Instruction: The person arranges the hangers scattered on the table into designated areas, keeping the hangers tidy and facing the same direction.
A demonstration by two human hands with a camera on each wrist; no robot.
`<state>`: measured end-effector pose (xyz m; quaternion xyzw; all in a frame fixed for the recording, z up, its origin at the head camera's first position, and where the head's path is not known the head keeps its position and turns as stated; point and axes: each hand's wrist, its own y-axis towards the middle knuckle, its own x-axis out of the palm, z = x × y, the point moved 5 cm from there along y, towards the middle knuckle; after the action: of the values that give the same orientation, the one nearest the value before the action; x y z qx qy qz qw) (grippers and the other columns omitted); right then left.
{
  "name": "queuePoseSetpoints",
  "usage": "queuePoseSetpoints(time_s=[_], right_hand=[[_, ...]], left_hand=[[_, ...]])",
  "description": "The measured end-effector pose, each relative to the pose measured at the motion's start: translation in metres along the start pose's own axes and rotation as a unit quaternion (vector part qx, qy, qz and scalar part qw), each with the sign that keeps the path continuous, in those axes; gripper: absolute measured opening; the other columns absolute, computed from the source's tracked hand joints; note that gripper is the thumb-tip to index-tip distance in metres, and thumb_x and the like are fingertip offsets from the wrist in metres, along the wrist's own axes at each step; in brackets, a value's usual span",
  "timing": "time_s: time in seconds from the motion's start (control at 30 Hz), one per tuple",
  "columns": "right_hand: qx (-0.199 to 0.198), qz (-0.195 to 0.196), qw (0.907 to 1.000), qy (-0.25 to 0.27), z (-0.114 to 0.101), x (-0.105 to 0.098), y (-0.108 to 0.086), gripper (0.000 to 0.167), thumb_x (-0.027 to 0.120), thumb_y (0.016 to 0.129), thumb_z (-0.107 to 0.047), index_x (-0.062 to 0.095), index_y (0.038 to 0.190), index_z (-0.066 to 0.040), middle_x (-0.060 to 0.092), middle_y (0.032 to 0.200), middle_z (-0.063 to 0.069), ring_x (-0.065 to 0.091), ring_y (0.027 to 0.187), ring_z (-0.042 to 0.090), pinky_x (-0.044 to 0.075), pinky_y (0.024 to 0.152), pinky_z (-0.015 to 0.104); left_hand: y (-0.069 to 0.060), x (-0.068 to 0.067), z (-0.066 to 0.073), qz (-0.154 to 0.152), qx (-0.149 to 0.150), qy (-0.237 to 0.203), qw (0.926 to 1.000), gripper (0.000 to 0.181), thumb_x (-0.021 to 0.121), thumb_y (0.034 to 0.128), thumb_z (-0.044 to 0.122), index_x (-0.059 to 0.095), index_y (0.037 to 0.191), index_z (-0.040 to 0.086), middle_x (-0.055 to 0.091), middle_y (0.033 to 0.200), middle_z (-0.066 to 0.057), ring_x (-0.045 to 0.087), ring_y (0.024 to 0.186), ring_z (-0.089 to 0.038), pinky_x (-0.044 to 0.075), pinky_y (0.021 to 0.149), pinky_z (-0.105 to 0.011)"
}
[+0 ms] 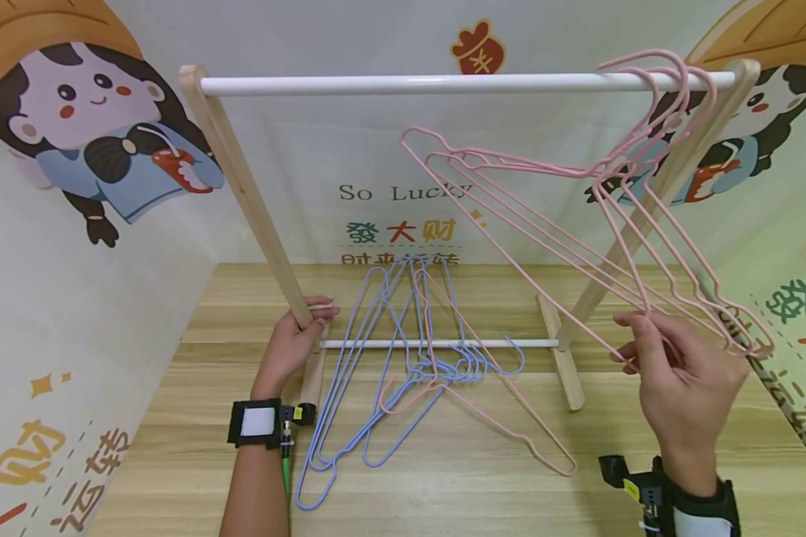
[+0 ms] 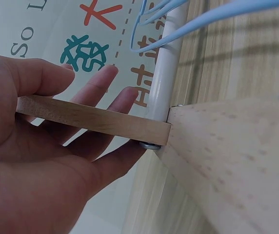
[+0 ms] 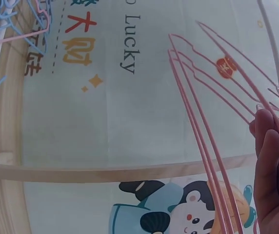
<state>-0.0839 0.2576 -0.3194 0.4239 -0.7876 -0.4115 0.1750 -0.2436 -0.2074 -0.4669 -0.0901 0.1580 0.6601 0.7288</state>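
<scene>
My left hand (image 1: 285, 347) holds the left wooden post (image 1: 248, 194) of a small clothes rack near its foot. In the left wrist view, the thumb lies on one side of the post (image 2: 100, 118) and the fingers are behind it. At the right, my right hand (image 1: 688, 380) pinches the lower part of a pink hanger (image 1: 601, 173) between thumb and fingers. Other pink hangers hang beside it, their hooks over the right end of the white top rod (image 1: 403, 85). The right wrist view shows only part of my right hand (image 3: 273, 180).
Blue hangers (image 1: 470, 365) lie in an overlapping pile across the lower white rod (image 1: 537, 344), with one loose pink hanger (image 1: 433, 385) on them. The right post (image 1: 594, 298) stands behind the hanging ones. Printed cloth (image 1: 295, 149) closes off the back and sides of the wooden tabletop (image 1: 195, 447).
</scene>
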Motion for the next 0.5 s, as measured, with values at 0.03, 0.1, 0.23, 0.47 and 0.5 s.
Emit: queuePoseSetpoints(time_s=[0.03,0.1,0.23,0.47,0.5], right_hand=[[0.000,-0.001,1.0000,-0.006,0.0012,0.0004,-0.0002,0.010,0.069,0.100,0.015,0.078,0.098,0.020,0.079,0.095,-0.012,0.069,0.067,-0.008,0.052,0.064,0.007],[-0.002,-0.002,0.9999,-0.016,0.0032,0.0011,-0.0006,0.010,0.070,0.099,0.015,0.079,0.099,0.019,0.079,0.096,-0.012,0.069,0.068,-0.008,0.052,0.065,0.007],[-0.007,-0.007,0.9995,-0.031,0.0063,0.0025,-0.0011,0.009,0.070,0.098,0.015,0.079,0.100,0.017,0.078,0.097,-0.014,0.069,0.069,-0.010,0.052,0.065,0.007],[-0.014,-0.008,0.9991,-0.038,0.0080,0.0050,-0.0011,0.009,0.071,0.098,0.014,0.079,0.100,0.017,0.077,0.098,-0.012,0.071,0.074,-0.009,0.052,0.067,0.007],[-0.015,-0.007,0.9991,-0.038,0.0080,0.0054,-0.0010,0.009,0.071,0.098,0.014,0.079,0.100,0.018,0.078,0.098,-0.011,0.071,0.075,-0.009,0.053,0.067,0.007]], left_hand=[[-0.0002,0.0002,-0.0001,0.000,0.000,-0.001,1.0000,0.038,0.052,0.1137,0.003,0.058,0.151,-0.003,0.071,0.142,-0.022,0.065,0.136,-0.041,0.047,0.108,-0.051],[-0.0004,0.0004,-0.0001,-0.001,-0.002,-0.002,1.0000,0.038,0.052,0.1138,0.003,0.058,0.151,-0.003,0.071,0.142,-0.022,0.065,0.136,-0.041,0.047,0.108,-0.050],[-0.0006,0.0005,0.0008,-0.001,-0.002,-0.004,1.0000,0.038,0.052,0.1137,0.003,0.058,0.151,-0.003,0.070,0.143,-0.023,0.065,0.136,-0.041,0.047,0.109,-0.051],[-0.0020,-0.0006,0.0039,-0.001,0.001,-0.011,0.9999,0.038,0.052,0.1135,0.002,0.059,0.151,-0.003,0.070,0.143,-0.024,0.065,0.136,-0.042,0.046,0.111,-0.055],[-0.0023,-0.0007,0.0045,-0.001,0.002,-0.011,0.9999,0.038,0.052,0.1134,0.002,0.058,0.151,-0.003,0.070,0.143,-0.024,0.064,0.137,-0.042,0.046,0.111,-0.055]])
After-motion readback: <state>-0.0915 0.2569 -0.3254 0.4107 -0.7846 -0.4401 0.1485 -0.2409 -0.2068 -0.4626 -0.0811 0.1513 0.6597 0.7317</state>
